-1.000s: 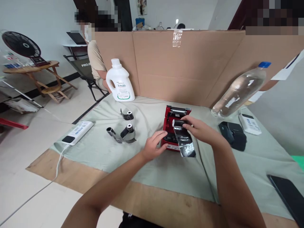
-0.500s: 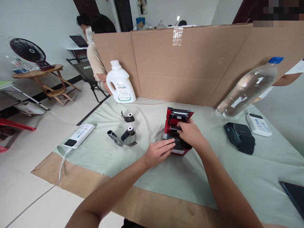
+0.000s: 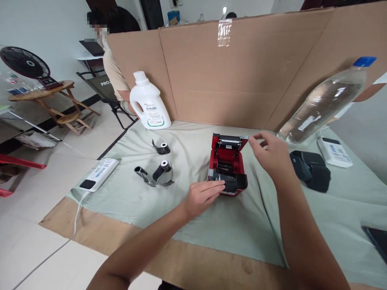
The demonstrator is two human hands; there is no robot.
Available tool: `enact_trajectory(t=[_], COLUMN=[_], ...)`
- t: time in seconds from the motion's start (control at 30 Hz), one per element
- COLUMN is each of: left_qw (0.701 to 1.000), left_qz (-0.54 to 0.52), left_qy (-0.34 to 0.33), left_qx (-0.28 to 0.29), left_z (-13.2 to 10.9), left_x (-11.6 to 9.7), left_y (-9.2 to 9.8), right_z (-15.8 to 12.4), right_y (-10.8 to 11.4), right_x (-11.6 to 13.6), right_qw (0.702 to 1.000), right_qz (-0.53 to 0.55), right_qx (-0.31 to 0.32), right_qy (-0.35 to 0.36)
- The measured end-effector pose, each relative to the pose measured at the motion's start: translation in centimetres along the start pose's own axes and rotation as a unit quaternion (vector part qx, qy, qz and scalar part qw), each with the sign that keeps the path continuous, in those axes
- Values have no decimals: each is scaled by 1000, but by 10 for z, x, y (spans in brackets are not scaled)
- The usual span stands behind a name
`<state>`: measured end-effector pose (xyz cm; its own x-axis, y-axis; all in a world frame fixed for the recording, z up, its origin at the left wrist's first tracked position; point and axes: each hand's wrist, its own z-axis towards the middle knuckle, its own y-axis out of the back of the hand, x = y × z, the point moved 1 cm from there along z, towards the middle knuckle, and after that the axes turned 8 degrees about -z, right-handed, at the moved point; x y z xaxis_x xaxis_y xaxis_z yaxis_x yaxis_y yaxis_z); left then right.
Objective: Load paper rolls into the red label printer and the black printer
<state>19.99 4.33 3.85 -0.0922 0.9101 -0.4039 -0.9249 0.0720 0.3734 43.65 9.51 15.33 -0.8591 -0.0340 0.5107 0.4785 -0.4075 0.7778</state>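
A small red and black printer (image 3: pixel 228 165) stands on the cloth with its lid (image 3: pixel 231 141) tilted up. Inside it lies a dark roller or roll (image 3: pixel 225 166). My left hand (image 3: pixel 202 196) rests at the printer's front left, fingers stretched out flat over a shiny black strip (image 3: pixel 228 183). At the lid's right corner, my right hand (image 3: pixel 269 151) has thumb and forefinger pinched together. To the left lie black ribbon rolls: one alone (image 3: pixel 163 148), and two (image 3: pixel 159 172) with loose film between them.
A white detergent bottle (image 3: pixel 150 102) and a large water bottle (image 3: pixel 326 102) lean by the cardboard screen (image 3: pixel 211 76). White power strips (image 3: pixel 99 175) lie at both sides, a black device (image 3: pixel 311 170) at right, a dark tablet or phone (image 3: pixel 376 241) at the edge. A person (image 3: pixel 113 72) sits behind.
My right hand has come out of the printer's inside and moved up and right to the raised lid's corner. My left hand stays at the front. The view has shifted slightly.
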Motion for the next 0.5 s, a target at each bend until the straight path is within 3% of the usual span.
enact_trajectory(t=[0.03,0.1,0.23,0.3,0.4,0.5], left_qw=[1000,1000,1000,999,999,998], left_qz=[4,13,20,24,33,37], left_qy=[-4,-12,-22,-27,-36,-42], left_qx=[2,4,6,5,1,3], left_z=[0,1,4,5,7,8], left_x=[-1,-2,-4,-5,-5,-5], left_y=[0,1,2,3,3,3], right_z=[3,7,6,0,-13,-31], right_y=[-4,-15,-23,-18,-15,-26], right_x=[-2,-4,-5,-6,-15,-30], right_qw=[999,996,992,984,948,931], right_qz=[21,74,112,130,214,287], right_qx=[-34,-32,37,113,235,219], right_qy=[5,29,36,36,14,-52])
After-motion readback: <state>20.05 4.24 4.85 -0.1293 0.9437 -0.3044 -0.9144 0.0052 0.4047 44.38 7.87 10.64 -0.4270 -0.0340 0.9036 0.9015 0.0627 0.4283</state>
